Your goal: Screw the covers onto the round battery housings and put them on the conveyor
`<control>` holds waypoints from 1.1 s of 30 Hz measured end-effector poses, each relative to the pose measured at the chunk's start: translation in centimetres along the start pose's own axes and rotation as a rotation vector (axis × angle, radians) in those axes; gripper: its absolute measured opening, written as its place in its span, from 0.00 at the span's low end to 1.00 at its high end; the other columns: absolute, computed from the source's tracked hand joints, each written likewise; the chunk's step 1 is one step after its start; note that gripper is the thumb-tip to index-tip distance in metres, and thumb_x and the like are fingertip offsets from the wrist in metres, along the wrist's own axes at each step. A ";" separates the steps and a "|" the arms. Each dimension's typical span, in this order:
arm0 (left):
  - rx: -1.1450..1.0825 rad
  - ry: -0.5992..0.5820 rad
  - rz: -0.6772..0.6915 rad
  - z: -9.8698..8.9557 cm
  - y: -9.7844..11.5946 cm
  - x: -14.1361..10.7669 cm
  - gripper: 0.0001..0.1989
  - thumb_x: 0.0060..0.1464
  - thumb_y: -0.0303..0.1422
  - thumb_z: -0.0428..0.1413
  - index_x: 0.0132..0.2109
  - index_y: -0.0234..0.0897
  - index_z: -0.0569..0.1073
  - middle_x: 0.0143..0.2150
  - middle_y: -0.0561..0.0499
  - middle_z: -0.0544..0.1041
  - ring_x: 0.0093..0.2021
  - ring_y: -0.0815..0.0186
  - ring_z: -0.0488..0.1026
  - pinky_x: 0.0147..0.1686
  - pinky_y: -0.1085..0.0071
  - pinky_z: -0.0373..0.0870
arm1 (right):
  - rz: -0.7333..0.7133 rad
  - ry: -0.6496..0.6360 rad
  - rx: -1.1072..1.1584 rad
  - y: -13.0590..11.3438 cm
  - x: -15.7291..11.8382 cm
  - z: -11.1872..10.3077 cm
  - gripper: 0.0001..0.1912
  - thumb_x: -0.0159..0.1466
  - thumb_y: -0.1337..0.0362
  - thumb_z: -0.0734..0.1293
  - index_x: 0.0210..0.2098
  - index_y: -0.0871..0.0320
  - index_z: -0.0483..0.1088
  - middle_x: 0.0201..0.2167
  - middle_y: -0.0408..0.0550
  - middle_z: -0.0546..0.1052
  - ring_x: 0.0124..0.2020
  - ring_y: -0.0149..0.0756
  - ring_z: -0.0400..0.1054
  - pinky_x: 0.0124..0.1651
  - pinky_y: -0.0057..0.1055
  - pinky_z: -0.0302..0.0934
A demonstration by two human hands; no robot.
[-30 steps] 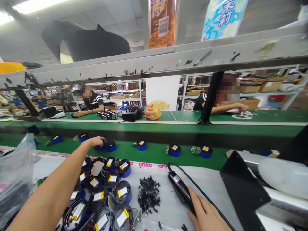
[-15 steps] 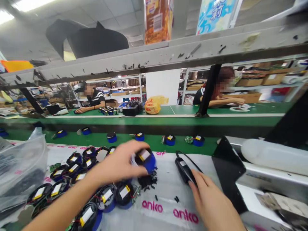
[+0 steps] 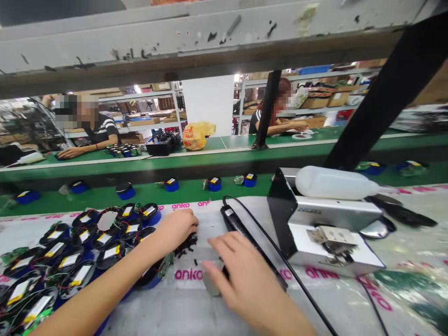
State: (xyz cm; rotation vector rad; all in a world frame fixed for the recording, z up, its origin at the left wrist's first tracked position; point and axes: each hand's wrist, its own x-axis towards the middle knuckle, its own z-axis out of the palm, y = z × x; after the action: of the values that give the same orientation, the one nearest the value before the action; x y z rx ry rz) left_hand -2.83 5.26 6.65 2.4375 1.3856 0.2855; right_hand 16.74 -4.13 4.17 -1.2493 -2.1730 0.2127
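My left hand [image 3: 178, 228] reaches down at a pile of small black pieces [image 3: 191, 242], its fingers bent and held together. Whatever is between its fingertips is hidden. My right hand [image 3: 247, 273] is closed, thumb apart from the fingers, round a mostly hidden round piece with a blurred grey disc [image 3: 210, 283] showing below the thumb. Under and beside the right hand lies a slim black corded tool [image 3: 241, 227] on the sheet. Left of my hands sit several round blue-and-black housings [image 3: 112, 252] with white battery packs and wires.
A metal-and-black machine [image 3: 336, 242] stands at the right, with a white plastic bottle [image 3: 332, 182] on it. The tool's black cable [image 3: 280, 256] crosses the sheet. Several blue housings rest on the green belt [image 3: 189, 196]. Two people sit across, beyond a low overhead beam [image 3: 196, 42].
The view has turned right and down. My right hand has let go of the black tool and moved left to a round piece. The left hand no longer holds the blue housing and is at the black pieces.
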 end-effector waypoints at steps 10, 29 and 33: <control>-0.297 0.111 -0.136 0.9 0.4 -0.8 0.09 0.62 0.29 0.53 0.32 0.37 0.71 0.37 0.48 0.73 0.42 0.58 0.72 0.48 0.58 0.67 | 0.202 -0.134 0.250 0.1 -0.1 -0.3 0.10 0.71 0.67 0.60 0.33 0.55 0.67 0.36 0.46 0.74 0.39 0.38 0.69 0.42 0.35 0.64; -1.820 0.080 -0.461 5.5 5.0 -5.2 0.16 0.48 0.41 0.69 0.29 0.35 0.74 0.26 0.53 0.71 0.28 0.69 0.67 0.31 0.73 0.66 | 0.466 -0.272 0.567 1.0 0.5 -1.5 0.10 0.69 0.65 0.60 0.30 0.54 0.65 0.21 0.38 0.69 0.21 0.29 0.65 0.24 0.25 0.58; -1.845 0.029 -0.453 5.9 4.8 -5.3 0.14 0.51 0.40 0.67 0.31 0.35 0.74 0.28 0.53 0.70 0.30 0.68 0.66 0.33 0.72 0.66 | 0.429 -0.259 0.544 1.1 0.5 -1.3 0.10 0.70 0.66 0.60 0.30 0.54 0.64 0.23 0.37 0.69 0.21 0.28 0.65 0.25 0.24 0.58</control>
State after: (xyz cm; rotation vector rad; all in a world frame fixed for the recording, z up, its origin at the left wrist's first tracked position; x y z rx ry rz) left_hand 0.23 -2.60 2.83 0.5915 0.8008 0.9085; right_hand 18.11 -3.38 4.97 -1.3881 -1.8250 1.1138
